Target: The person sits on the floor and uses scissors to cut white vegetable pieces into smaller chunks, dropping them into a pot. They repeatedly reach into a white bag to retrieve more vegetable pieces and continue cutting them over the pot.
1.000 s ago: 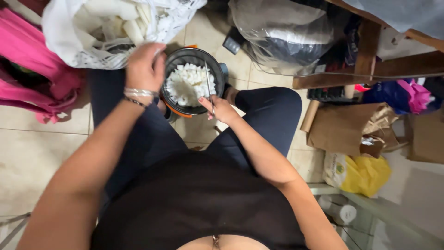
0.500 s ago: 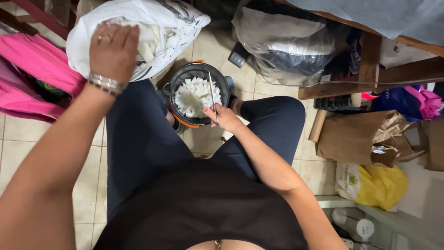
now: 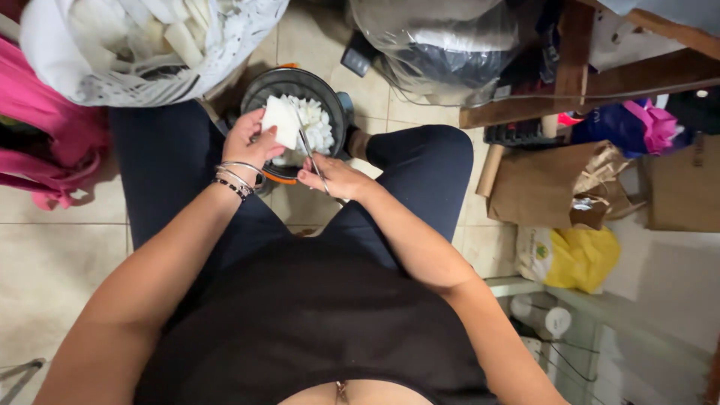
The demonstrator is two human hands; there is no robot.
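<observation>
Holding a white foam square (image 3: 281,120) over the dark bucket (image 3: 255,94), our left hand (image 3: 247,142) has its fingers closed on the square's near edge, thumb on top. Our right hand (image 3: 337,176) has its fingers curled shut around the handles of the scissors (image 3: 307,146), and the blades run up from those fingers to the square's right side. We think the blades are slightly parted at the foam, though they are too thin in this view to be sure.

The likeliest slip, as we judge it, is to the left fingertips: they sit just beside the blade line, and a cut angled toward them could nick them. Cut pieces could also miss the bucket, since the square hangs near its near rim and our knees (image 3: 427,154) crowd both sides.

Room is tight. Beyond the left fingers lies the white sack of foam strips (image 3: 150,52), close above the bucket. Right of the right fingers, past the knee, are a wooden beam (image 3: 570,82) and a brown paper bag (image 3: 555,184). Below the fingers, bare tile (image 3: 300,210) between our legs is the only open floor.
</observation>
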